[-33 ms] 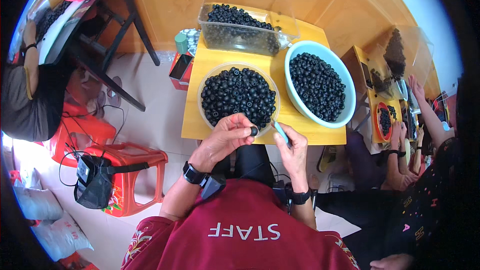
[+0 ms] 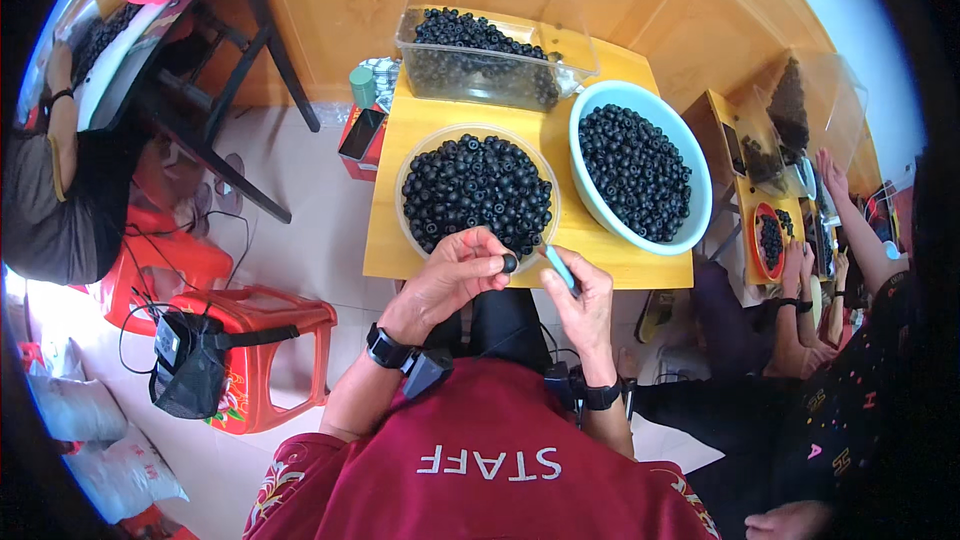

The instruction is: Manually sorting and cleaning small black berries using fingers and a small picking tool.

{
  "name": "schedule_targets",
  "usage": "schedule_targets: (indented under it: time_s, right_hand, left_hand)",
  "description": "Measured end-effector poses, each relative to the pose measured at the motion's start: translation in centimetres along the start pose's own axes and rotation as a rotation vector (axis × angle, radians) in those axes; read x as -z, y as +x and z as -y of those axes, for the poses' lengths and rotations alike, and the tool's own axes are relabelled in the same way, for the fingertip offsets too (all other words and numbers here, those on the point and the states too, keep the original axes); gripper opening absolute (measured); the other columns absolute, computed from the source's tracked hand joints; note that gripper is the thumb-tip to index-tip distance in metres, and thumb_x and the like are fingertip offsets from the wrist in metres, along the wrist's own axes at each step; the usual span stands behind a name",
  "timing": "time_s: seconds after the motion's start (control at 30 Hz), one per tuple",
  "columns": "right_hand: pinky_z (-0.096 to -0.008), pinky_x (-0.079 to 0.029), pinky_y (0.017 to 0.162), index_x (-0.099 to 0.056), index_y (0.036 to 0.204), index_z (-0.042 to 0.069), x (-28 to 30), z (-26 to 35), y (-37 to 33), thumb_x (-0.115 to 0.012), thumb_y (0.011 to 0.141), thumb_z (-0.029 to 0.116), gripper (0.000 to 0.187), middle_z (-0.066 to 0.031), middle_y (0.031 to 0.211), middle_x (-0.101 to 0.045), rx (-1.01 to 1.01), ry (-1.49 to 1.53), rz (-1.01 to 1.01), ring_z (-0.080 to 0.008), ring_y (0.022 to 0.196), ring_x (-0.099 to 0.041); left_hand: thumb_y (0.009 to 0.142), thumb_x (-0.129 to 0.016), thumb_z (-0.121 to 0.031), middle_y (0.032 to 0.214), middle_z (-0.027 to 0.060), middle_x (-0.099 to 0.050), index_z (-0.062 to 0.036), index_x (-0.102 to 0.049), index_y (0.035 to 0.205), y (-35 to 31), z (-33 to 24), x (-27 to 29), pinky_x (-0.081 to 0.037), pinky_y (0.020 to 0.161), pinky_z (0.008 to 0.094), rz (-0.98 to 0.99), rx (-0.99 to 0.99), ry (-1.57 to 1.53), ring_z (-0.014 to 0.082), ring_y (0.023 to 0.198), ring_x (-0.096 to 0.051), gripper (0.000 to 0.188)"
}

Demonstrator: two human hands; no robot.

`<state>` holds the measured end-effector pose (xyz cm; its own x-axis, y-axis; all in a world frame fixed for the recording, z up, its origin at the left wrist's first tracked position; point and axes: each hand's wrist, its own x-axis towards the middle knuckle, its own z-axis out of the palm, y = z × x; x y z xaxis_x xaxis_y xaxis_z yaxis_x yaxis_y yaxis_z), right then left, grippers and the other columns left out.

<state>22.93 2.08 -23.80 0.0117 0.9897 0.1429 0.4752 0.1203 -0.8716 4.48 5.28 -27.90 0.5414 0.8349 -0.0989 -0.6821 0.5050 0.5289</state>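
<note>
Barely changed: in the head view, the right hand [image 2: 583, 305] has shifted very slightly left, and the blue tool [image 2: 562, 268] with it; the left hand [image 2: 455, 275] and the bowls look the same.
Left grip: narrow, fingertips pinched on one dark ball [image 2: 510, 263].
Right grip: closed around the tool, thumb along its near side; its tip points far and left.
Dark ball: held over the near edge of the bench [image 2: 385, 250], in front of the clear round bowl [image 2: 403, 202]; the tool is near it, to the right, with a gap between.
Round bowl: on the left of the bench, heaped with dark balls, many showing a hole.
Blue basin: on the right, also well filled, its rim [image 2: 702, 210] tilted toward the near side.
Clear box: at the far side, its front wall [image 2: 480, 95] showing more balls inside.
Meaning: probably a small adjustment of the tool hand; the ball appears to be mid-handling, neither put down nor touched by the tip.
</note>
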Motion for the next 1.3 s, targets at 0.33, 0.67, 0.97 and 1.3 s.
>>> schedule_targets:
  time_s: [0.33,0.67,0.97,1.3]
  right_hand:
    - [-0.0215,-0.04,0.057,-0.065,0.093,0.002,-2.0,1.0,-0.1,-0.069,0.076,0.007,0.018,-0.0015,0.071,-0.058,-0.008,0.417,0.188,-0.0067,0.063,-0.052]
    - [-0.0247,-0.048,0.067,-0.061,0.091,-0.003,-1.2,1.2,-0.1,-0.061,0.084,0.009,0.013,-0.0077,0.078,-0.063,-0.193,0.716,0.32,-0.0128,0.074,-0.062]
    - [-0.0189,-0.038,0.056,-0.064,0.091,0.004,-1.8,0.4,-0.7,-0.074,0.072,0.01,0.023,0.0042,0.07,-0.055,-0.149,0.553,0.261,-0.004,0.064,-0.048]
    - [-0.0178,-0.036,0.054,-0.065,0.09,0.004,-2.0,-0.7,-0.4,-0.073,0.069,0.003,0.022,0.0052,0.068,-0.048,-0.062,0.523,0.173,-0.0029,0.062,-0.044]
  left_hand:
    - [0.078,-0.061,0.002,0.086,0.0049,-0.059,-0.0058,-0.049,0.09,-0.7,0.1,0.1,-0.05,0.067,0.0232,-0.012,0.065,0.157,0.0124,0.072,-0.059,0.019]
    - [0.076,-0.062,0.004,0.085,0.0041,-0.057,-0.0048,-0.049,0.09,-0.7,0.5,0.7,-0.053,0.065,0.025,0.015,0.108,0.116,0.0129,0.074,-0.06,0.022]
    - [0.075,-0.064,0.002,0.085,0.0029,-0.056,-0.0066,-0.048,0.093,-0.9,0.6,0.0,-0.05,0.064,0.0233,-0.025,0.073,0.108,0.0118,0.07,-0.058,0.026]
    - [0.08,-0.062,-0.006,0.085,0.0042,-0.059,-0.006,-0.05,0.093,-0.9,0.0,-0.4,-0.05,0.067,0.022,-0.047,0.093,0.205,0.0112,0.072,-0.06,0.017]
